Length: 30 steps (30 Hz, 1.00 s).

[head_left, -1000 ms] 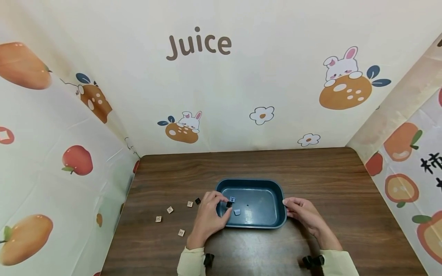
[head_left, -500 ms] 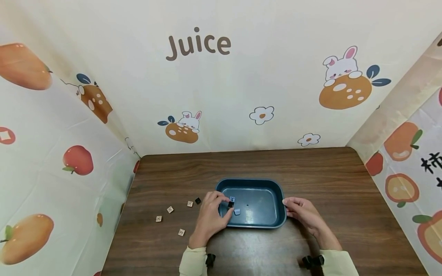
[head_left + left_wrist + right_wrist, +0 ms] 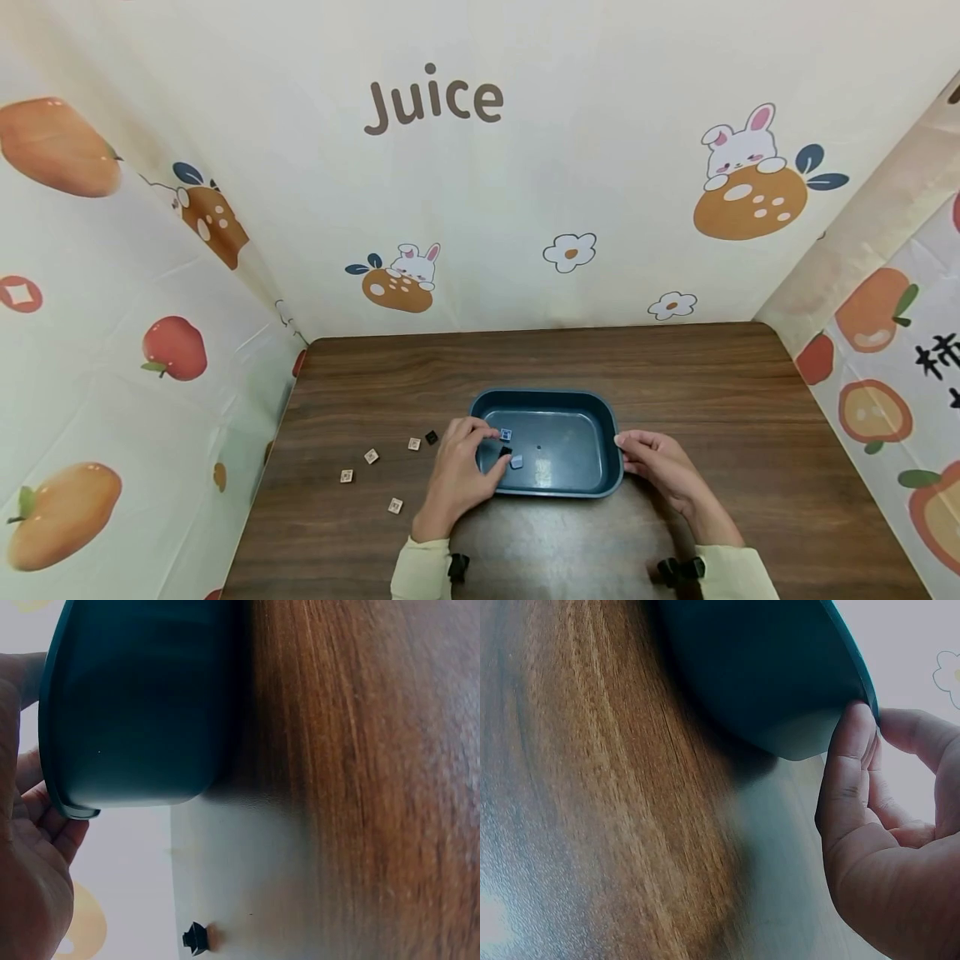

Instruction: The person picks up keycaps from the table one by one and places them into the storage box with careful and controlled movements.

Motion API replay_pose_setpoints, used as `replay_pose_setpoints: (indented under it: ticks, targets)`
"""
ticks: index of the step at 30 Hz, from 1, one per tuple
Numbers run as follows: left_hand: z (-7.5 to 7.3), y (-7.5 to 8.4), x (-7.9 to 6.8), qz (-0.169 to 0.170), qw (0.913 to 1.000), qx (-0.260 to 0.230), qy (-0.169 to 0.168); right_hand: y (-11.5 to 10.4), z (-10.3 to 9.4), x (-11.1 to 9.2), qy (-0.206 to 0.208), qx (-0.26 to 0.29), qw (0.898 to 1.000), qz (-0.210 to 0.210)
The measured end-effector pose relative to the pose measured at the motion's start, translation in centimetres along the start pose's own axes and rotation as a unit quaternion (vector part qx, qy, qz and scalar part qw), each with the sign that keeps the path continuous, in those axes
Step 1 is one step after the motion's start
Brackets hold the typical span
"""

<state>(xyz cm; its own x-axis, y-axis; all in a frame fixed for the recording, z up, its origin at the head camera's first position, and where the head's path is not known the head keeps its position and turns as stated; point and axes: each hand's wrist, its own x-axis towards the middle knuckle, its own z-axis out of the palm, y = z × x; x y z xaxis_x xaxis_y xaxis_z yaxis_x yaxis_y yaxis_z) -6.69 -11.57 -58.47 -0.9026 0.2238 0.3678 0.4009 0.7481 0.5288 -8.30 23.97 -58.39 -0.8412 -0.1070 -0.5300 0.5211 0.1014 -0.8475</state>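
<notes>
My left hand (image 3: 456,471) reaches over the left rim of a dark blue tray (image 3: 570,477), thumb and index finger apart. Just below the fingertips, close to the thumb, lies a small black keycap (image 3: 506,451) inside the tray. Two blue keycaps, one with a printed top (image 3: 506,435) and one plain light blue (image 3: 517,462), lie beside it. In the left wrist view the tray wall (image 3: 142,705) hides the fingertips of the left hand (image 3: 34,877). At the other end, my right hand (image 3: 663,468) pinches the tray's right rim, seen closely in the right wrist view (image 3: 885,817).
Left of the tray, another black keycap (image 3: 431,437) and several beige keycaps, such as one near the front (image 3: 395,506), are scattered on the brown wooden table (image 3: 570,550). Printed cloth (image 3: 480,192) walls in the back and both sides.
The black keycap that my left fingers held has gone down onto the tray floor, and the finger and thumb have parted. My right hand keeps its grip on the rim.
</notes>
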Motion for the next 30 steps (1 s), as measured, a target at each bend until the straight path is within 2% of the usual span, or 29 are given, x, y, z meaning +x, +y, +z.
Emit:
replay_pose_setpoints:
  ticks: [7,13,30]
  targets:
    - [-0.7,-0.3,-0.2,0.001,0.9997,-0.015,0.019,0.1,0.0,-0.1,-0.001,-0.005,1.0,0.002]
    - [-1.6,-1.1,-0.3,0.001,0.9989,-0.016,0.044,0.1,-0.3,-0.2,-0.002,-0.006,1.0,0.0]
    - [-3.8,-5.1,-2.6,-0.056,0.9958,0.006,0.073,0.0,-0.1,0.0,-0.008,-0.007,1.0,0.007]
